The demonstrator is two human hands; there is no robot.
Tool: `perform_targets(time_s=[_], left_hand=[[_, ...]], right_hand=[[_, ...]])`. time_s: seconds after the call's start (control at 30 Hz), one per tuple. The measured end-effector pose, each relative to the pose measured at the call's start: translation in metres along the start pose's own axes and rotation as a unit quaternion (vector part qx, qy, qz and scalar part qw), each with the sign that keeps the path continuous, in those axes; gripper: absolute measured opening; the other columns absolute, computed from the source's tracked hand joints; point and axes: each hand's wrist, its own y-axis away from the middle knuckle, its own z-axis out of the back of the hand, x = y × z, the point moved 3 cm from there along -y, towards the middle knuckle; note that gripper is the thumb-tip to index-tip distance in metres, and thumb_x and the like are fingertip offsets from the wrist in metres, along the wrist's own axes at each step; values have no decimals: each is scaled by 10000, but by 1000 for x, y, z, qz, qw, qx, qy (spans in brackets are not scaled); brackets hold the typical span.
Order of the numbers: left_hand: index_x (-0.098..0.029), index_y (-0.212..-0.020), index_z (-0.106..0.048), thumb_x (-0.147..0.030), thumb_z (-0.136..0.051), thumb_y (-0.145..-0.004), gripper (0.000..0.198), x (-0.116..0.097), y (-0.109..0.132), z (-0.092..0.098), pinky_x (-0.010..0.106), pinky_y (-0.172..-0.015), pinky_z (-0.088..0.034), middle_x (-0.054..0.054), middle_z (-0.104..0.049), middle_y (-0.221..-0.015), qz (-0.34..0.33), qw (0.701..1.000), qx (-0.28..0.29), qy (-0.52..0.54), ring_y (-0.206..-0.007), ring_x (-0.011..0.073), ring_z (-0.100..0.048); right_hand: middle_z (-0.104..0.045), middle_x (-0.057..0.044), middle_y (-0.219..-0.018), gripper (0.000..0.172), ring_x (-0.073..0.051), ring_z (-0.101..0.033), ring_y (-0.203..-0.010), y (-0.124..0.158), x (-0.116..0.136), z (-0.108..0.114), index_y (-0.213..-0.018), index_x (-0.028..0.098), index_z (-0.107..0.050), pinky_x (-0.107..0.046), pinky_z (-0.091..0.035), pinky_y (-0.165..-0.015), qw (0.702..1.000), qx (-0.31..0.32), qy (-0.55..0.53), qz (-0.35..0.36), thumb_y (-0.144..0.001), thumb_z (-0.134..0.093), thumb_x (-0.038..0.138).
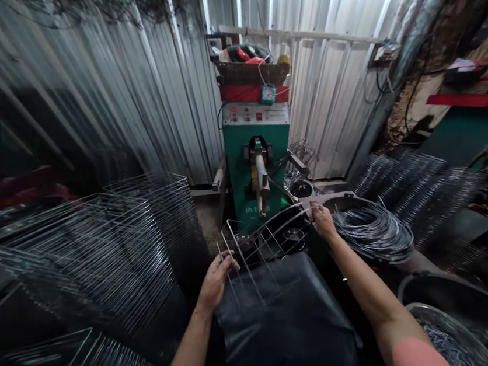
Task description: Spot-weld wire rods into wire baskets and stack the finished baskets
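Note:
A wire rack (pixel 258 250) of thin metal rods, with a curved far side, is held tilted above a dark apron (pixel 281 320) over my lap. My left hand (pixel 214 280) is closed on its left end, thumb and fingers pinching the wires. At the far right end, my right hand (pixel 322 221) grips the rack's rim. Just beyond the rack stands a green machine (pixel 235 160), its electrode arm (pixel 262 184) pointing down toward me. The rack's rods partly blur into the dark background.
Tall stacks of wire grids (pixel 102 252) crowd the left. To the right lie a coil of wire (pixel 370 230), stacked curved wire pieces (pixel 421 192) and a tub of small metal parts (pixel 449 339). A box of odds and ends (pixel 252 67) sits atop the machine, against a corrugated wall (pixel 148 82).

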Motion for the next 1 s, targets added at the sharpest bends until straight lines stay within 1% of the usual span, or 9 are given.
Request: perform_targets(time_s=[0.1, 0.17, 0.27, 0.33, 0.43, 0.57, 0.67, 0.8, 1.0], left_hand=[[-156, -767, -616, -380, -700, -609, 287, -8, -8, 20, 311, -707, -456, 58, -628, -712, 34, 987, -112, -113, -758, 211, -611], [-187, -829, -639, -328, -709, -603, 275, -32, -11, 20, 290, -773, -442, 69, -653, -844, -52, 970, -166, -171, -918, 223, -594], [-224, -1035, -627, -311, -679, -651, 397, -71, -12, -15, 268, -833, -423, 63, -643, -1007, -178, 962, -49, -203, -1030, 213, -552], [-216, -1051, -634, -314, -662, -675, 390, -90, -14, -43, 245, -719, -452, 42, -651, -860, -199, 951, 41, -232, -830, 181, -600], [-206, -1010, -661, -336, -651, -684, 351, -108, -27, -68, 198, -449, -372, -24, -538, -574, -161, 950, 88, -251, -465, 91, -464], [-181, -962, -669, -361, -696, -626, 383, -121, -58, -74, 172, -328, -248, -50, -445, -474, -65, 974, 113, -184, -350, 57, -350], [-184, -963, -654, -364, -705, -614, 396, -115, -79, -70, 158, -299, -223, -61, -440, -457, -6, 977, 128, -173, -304, 41, -317], [-190, -1035, -613, -370, -686, -630, 450, -75, -97, -59, 153, -283, -229, -60, -472, -479, 65, 965, 144, -208, -283, 40, -330], [-149, -1189, -519, -367, -529, -761, 481, -21, -115, -47, 183, -377, -358, -69, -478, -492, 77, 905, 210, -361, -355, 72, -453]], right_hand=[[-325, 67, -393, 506, -78, -270, -389, 2, 19, -19, -489, 198, -422, -229, -242, -419, 999, 44, 12, -1, -648, -523, 667], [-292, 71, -405, 497, -72, -247, -407, 7, 37, -37, -474, 183, -448, -225, -202, -422, 994, 93, 61, 8, -637, -553, 641], [-283, 66, -414, 474, -71, -263, -435, 12, 59, -59, -463, 159, -510, -226, -180, -435, 980, 149, 132, 20, -628, -588, 597], [-284, 67, -404, 448, -70, -268, -435, 12, 68, -65, -467, 152, -539, -226, -174, -434, 973, 167, 161, 12, -626, -613, 564], [-283, 75, -394, 421, -58, -249, -409, 5, 76, -62, -453, 156, -511, -221, -163, -416, 967, 192, 165, -1, -618, -657, 516], [-412, 80, -453, 274, -66, -333, -379, -5, 86, -52, -711, 186, -602, -197, -226, -403, 966, 242, 79, 44, -689, -636, 457], [-479, 73, -479, 196, -93, -409, -390, -7, 79, -52, -923, 247, -629, -203, -292, -440, 962, 228, 82, 124, -774, -581, 365], [-518, 55, -486, 188, -127, -486, -447, -1, 36, -62, -921, 302, -654, -210, -306, -486, 936, 203, 213, 195, -741, -647, 246], [-651, -60, -861, 235, -181, -613, -712, 10, -16, -78, -1082, 230, -549, -231, -376, -577, 799, 307, 478, 197, -912, -390, 261]])
